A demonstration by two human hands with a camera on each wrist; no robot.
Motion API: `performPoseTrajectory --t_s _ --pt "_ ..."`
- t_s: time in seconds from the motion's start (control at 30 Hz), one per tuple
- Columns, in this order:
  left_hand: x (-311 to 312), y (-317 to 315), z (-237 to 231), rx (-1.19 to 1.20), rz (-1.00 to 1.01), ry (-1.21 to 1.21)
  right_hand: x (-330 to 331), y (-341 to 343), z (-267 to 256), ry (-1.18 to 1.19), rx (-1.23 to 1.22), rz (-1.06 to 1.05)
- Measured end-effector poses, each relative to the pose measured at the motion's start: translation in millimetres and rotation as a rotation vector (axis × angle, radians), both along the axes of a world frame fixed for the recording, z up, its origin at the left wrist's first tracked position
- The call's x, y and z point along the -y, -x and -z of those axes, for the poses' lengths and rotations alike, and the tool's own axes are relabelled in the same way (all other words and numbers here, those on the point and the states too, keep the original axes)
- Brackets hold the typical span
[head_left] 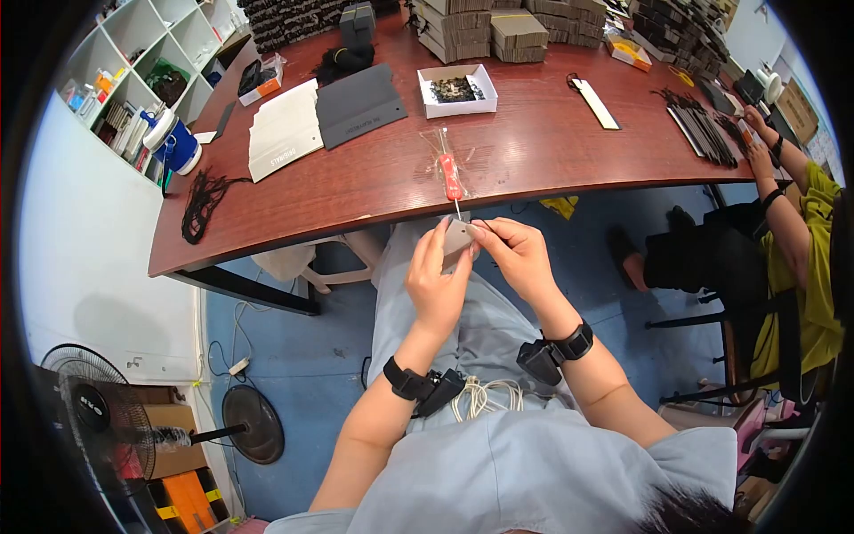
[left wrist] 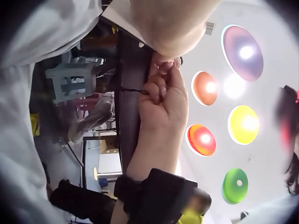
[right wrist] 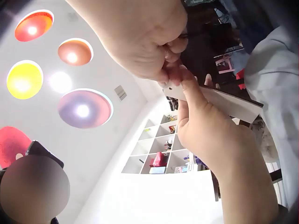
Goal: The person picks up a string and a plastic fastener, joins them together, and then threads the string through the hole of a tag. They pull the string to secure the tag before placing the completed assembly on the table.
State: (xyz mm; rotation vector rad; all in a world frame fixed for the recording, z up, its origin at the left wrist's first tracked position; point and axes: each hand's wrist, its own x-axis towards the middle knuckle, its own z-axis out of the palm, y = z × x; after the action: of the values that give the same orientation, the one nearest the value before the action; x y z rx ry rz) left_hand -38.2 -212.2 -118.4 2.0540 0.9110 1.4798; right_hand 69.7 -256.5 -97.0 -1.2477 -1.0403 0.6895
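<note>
My left hand (head_left: 434, 283) holds a light grey card tag (head_left: 456, 242) just off the table's front edge, above the lap. A small punched hole shows near the card's end in the right wrist view, where the card (right wrist: 233, 103) runs out long behind the fingers. At that end my right hand (head_left: 520, 258) pinches a thin black cord (left wrist: 133, 90), its fingertips right at the left hand's fingertips. Just beyond the card, a red-handled tool (head_left: 450, 176) lies fixed to the tabletop with clear tape, its thin metal shaft pointing over the edge toward the card.
On the red-brown table (head_left: 356, 191) lie pale cards (head_left: 285, 133), dark grey cards (head_left: 363, 105), a white box (head_left: 458, 107) of small dark pieces and a black cord bundle (head_left: 206, 205). A blue jug (head_left: 178, 147) stands left. Another person (head_left: 801, 249) sits at right.
</note>
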Motion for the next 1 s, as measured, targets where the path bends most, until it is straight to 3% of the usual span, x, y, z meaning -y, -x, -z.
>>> performPoseTrajectory --t_s 0.3,0.37,0.43,0.5,0.57,0.63,0.73,0.9,1.0 --pt "-16 0 10 0.033 0.088 0.109 -13 -11 -7 -0.02 0.2 0.054" --pt "-19 2 11 0.199 0.231 0.474 -4 -17 -17 0.025 0.273 0.188" --pt "-20 1 8 0.242 0.229 0.487 5 -17 -21 0.015 0.228 0.189" --pt "-22 4 5 0.209 0.281 0.566 14 -13 -23 0.055 0.153 -0.052" --pt "-24 5 5 0.204 0.299 0.56 13 -6 -19 0.081 0.19 -0.134" --pt "-26 3 5 0.198 0.316 0.547 6 -4 -16 0.186 0.219 -0.158" --pt "-27 3 6 0.268 0.342 0.558 -7 -6 -9 0.155 0.192 -0.163" --pt "-31 5 7 0.188 0.332 0.518 -17 -20 1 0.134 0.174 -0.203" --pt "-32 6 4 0.138 0.341 0.518 -20 -33 8 0.156 0.011 -0.259"
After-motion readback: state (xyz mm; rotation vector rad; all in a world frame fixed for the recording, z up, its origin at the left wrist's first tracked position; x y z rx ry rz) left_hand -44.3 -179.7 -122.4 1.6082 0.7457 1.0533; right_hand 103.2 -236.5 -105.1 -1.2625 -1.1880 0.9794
